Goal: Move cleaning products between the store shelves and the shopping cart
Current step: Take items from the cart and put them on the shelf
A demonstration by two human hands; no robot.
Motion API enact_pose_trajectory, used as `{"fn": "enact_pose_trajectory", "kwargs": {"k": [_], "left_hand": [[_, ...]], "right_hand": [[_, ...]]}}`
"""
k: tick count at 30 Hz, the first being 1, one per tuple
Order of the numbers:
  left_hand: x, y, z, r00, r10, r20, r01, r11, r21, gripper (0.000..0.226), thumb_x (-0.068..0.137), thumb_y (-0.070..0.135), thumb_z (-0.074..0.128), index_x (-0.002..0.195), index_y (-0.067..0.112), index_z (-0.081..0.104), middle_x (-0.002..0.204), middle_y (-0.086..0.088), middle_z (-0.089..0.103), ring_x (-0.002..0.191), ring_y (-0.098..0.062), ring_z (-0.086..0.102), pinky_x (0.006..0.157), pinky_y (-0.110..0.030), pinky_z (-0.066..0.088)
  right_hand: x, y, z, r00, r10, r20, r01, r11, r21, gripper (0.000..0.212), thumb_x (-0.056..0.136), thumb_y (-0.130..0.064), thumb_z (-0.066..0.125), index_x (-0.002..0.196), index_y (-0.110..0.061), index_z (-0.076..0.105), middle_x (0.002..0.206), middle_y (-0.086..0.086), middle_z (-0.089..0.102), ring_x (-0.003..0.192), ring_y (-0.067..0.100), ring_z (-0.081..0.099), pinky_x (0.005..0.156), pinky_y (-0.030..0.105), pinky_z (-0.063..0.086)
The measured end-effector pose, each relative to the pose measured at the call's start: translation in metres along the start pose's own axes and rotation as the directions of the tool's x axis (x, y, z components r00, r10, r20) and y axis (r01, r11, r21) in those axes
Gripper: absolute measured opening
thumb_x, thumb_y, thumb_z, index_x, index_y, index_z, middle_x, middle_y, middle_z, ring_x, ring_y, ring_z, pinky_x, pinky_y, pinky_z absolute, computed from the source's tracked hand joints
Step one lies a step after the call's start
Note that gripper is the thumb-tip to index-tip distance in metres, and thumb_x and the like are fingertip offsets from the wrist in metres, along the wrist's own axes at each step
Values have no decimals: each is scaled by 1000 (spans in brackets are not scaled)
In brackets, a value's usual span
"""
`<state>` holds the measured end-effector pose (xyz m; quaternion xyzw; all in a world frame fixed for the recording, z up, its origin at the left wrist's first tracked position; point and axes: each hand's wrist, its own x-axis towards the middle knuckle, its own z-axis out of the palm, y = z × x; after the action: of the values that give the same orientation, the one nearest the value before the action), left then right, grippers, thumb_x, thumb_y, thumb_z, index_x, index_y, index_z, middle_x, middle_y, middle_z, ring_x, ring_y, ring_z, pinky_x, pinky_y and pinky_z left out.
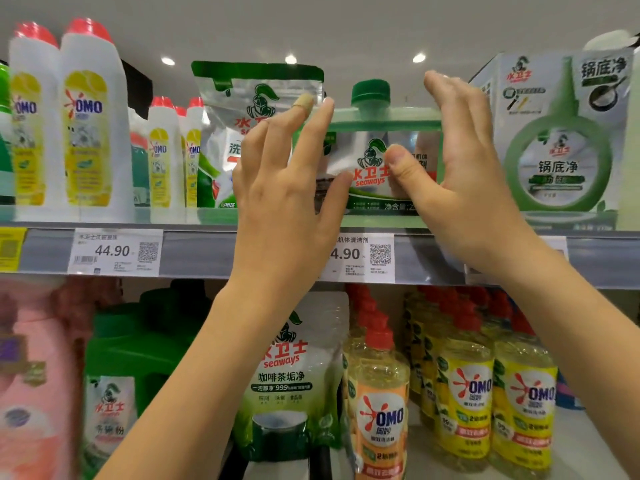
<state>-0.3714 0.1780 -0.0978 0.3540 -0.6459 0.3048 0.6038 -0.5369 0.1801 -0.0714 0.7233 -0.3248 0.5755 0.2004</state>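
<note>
Green-capped Seaways pouch (375, 157) between both hands, upper shelf (207, 252).

Bottle (377, 161) on shelf (214, 251), between pouch (239, 109) and box (557, 133)

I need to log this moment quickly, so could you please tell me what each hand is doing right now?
Left hand: closed on the left side of the green-capped Seaways bottle.
Right hand: closed on the bottle's right side.

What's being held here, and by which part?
The green-capped bottle on the upper shelf, by its two sides: left hand on its left edge, right hand on its right, thumbs on the front label.
</note>
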Motion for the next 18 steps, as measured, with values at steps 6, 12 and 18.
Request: {"fn": "enact_pose_trajectory", "kwargs": {"k": [6, 12, 18], "left_hand": [[-17, 9, -16, 999, -41, 18, 43, 990, -133, 50, 95, 32, 56, 141, 18, 44, 150, -3, 36, 140, -17, 28, 115, -47, 26], [-73, 26, -63, 975, -160, 155, 206, 910, -360, 35, 92, 30, 60, 127, 29, 55, 134, 11, 52, 128, -4, 47, 103, -24, 42], [-134, 38, -126, 836, -419, 354, 541, 736, -407, 33, 82, 37, 65, 115, 34, 63, 116, 10, 67, 108, -15, 65, 87, -24, 52]], "right_hand": [[-38, -13, -21, 985, -82, -151, 89, 995, 43, 39, 96, -24, 55, 131, -7, 51, 137, 9, 43, 135, 17, 36, 114, 26, 28], [-119, -39, -33, 999, 27, -45, -4, 890, 457, 26, 91, -18, 57, 117, -23, 58, 117, -6, 58, 116, 22, 56, 97, 35, 47], [-169, -70, -10, 943, 233, 239, -331, 563, 758, 25, 84, -26, 65, 109, -30, 68, 101, 3, 70, 98, 20, 68, 86, 24, 53]]}}
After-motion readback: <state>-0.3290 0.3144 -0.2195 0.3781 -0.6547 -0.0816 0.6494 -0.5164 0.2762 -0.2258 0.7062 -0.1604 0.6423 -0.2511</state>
